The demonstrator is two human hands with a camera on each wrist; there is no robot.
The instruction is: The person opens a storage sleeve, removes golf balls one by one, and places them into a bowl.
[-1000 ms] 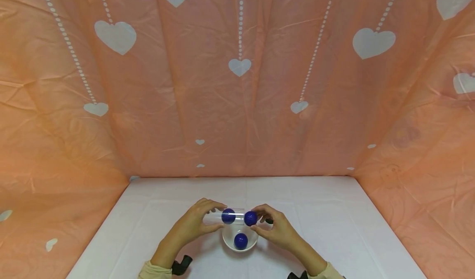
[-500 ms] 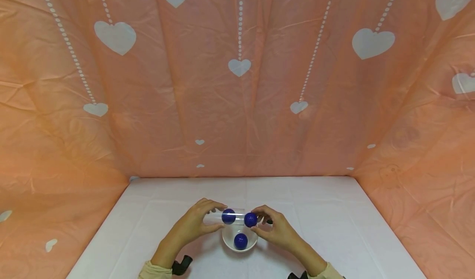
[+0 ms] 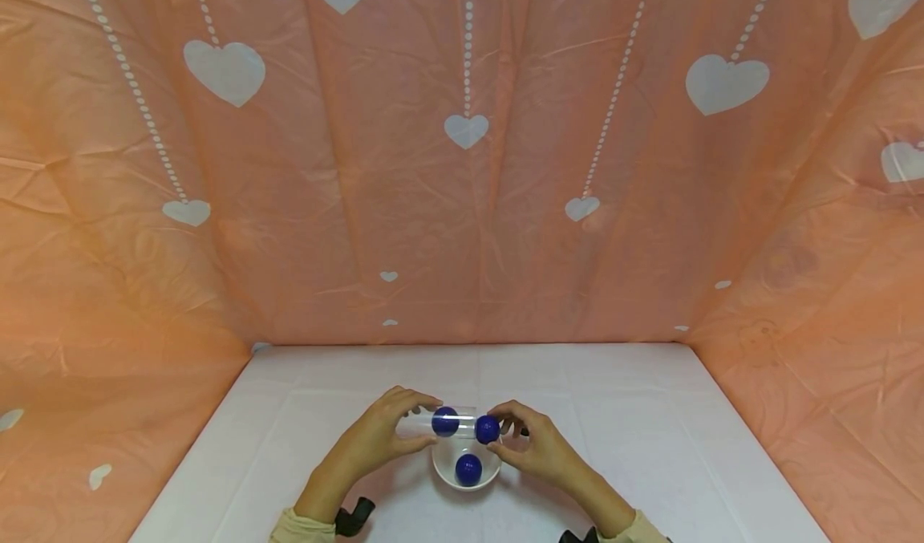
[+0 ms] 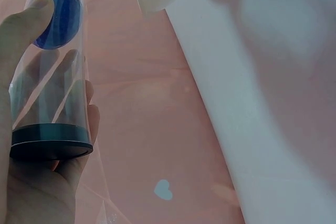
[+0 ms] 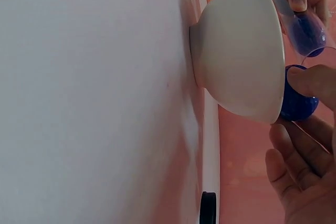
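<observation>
My left hand (image 3: 378, 429) grips a clear plastic tube (image 3: 465, 416) lying sideways above the bowl, its open end toward the right. In the left wrist view the tube's black end cap (image 4: 50, 142) sits near the palm. A blue ball (image 3: 445, 422) is inside the tube, with my left thumb over the wall beside it. My right hand (image 3: 537, 445) pinches a second blue ball (image 3: 487, 429) between thumb and fingers, right at the tube's mouth. Below, a white bowl (image 3: 438, 479) holds another blue ball (image 3: 468, 469).
A black disc-like piece (image 5: 208, 208) is on the white table (image 3: 606, 391) beyond the right hand, mostly hidden behind it in the head view. Orange sheets with white hearts (image 3: 466, 131) wall in the back and sides.
My right hand has lowered its ball very slightly at the tube's mouth. The left hand, the tube and the bowl stay nearly where they were.
</observation>
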